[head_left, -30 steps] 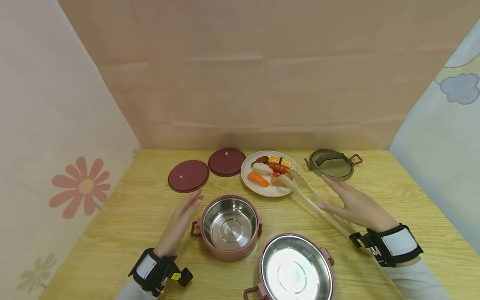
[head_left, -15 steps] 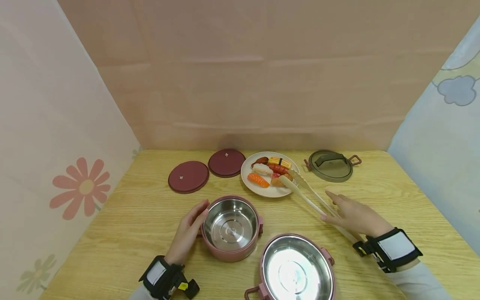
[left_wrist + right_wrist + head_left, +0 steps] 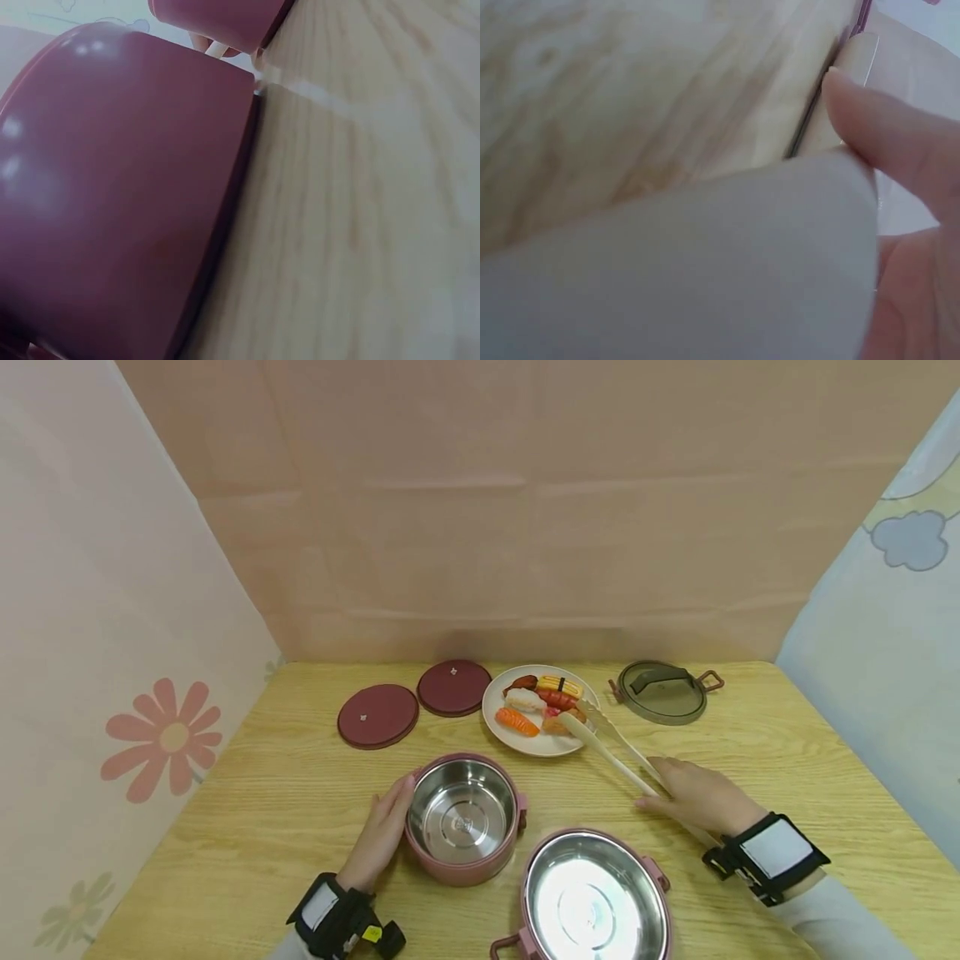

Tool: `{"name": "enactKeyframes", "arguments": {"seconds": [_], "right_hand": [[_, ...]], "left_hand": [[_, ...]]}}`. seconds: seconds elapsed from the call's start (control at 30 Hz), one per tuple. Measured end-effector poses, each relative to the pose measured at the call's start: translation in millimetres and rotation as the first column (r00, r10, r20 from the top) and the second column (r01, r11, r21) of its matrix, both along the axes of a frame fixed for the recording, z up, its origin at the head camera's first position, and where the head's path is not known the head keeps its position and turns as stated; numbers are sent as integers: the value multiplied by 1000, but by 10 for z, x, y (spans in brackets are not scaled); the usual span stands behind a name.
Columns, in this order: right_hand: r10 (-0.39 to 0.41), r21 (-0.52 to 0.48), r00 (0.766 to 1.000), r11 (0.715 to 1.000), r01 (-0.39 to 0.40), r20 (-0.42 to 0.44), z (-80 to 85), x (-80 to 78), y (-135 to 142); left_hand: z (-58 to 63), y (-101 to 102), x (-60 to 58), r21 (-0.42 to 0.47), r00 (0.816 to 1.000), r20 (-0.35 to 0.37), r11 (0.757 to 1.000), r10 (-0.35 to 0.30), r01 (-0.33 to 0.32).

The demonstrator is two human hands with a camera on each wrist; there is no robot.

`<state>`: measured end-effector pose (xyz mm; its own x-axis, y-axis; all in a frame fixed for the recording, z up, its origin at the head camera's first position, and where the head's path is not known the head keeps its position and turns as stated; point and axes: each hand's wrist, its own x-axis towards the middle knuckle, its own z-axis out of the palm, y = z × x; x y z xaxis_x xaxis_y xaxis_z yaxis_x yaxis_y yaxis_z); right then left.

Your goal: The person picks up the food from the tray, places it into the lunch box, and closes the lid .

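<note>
Examining the left hand [image 3: 378,839]: touching the pink pot [image 3: 463,818] along its left wall and laying the thumb near the rim. Being unable to tell straight from curled among the remaining left fingers, or to make out any hold on the handle there. Finding the pot immediately right of those fingers, standing upright on the wooden table [image 3: 262,793] and showing a bare steel interior. Seeing the same smooth pink wall close up in the left wrist view.

Examining the right hand [image 3: 697,797]: gripping the cream tongs [image 3: 621,768], pressing thumb and fingers on opposite sides. Showing both arms of the tongs spread apart ahead of the right fingers, reaching leftward over the edge of the white plate [image 3: 525,746]. Ending with the tips close beside a golden food piece [image 3: 557,724]; being unable to confirm contact.

Noting on the plate, farther left of the right fingers, an orange striped piece [image 3: 517,722] and a yellow piece [image 3: 559,686]. Recording a second pink pot [image 3: 592,893] between the two sets of fingers, nearer the body. Recording two dark red lids [image 3: 378,717] beyond the left fingers, lying flat, and a green lid [image 3: 663,693] beyond the right fingers.
</note>
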<state>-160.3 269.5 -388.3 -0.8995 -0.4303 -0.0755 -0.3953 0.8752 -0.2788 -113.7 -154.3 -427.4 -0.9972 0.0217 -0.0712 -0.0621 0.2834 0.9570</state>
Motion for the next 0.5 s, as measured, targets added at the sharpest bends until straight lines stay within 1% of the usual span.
{"name": "enactKeyframes", "arguments": {"seconds": [0.07,0.17,0.23,0.27,0.33,0.4,0.5], "right_hand": [[-6,1,1000,1000,6,4,1,8,1],[-34,-10,999,999,35,21,0,35,-6],[-52,-18,998,998,53,46,-2,57,-6],[-61,-24,996,998,63,63,-4,68,-7],[-72,-44,992,996,77,102,-9,88,-8],[-81,-62,987,994,91,136,-17,106,-9],[-90,-75,984,992,102,155,-34,125,-8]], "left_hand": [[16,5,-2,-21,999,-43,1000,19,-20],[33,22,8,-8,989,-144,999,41,-43],[44,43,26,15,981,-191,1000,30,-27],[44,57,33,29,979,-201,999,19,-13],[39,85,47,56,980,-200,998,5,6],[26,112,56,88,984,-176,996,13,3],[-14,145,59,164,990,-119,985,78,-58]]}}
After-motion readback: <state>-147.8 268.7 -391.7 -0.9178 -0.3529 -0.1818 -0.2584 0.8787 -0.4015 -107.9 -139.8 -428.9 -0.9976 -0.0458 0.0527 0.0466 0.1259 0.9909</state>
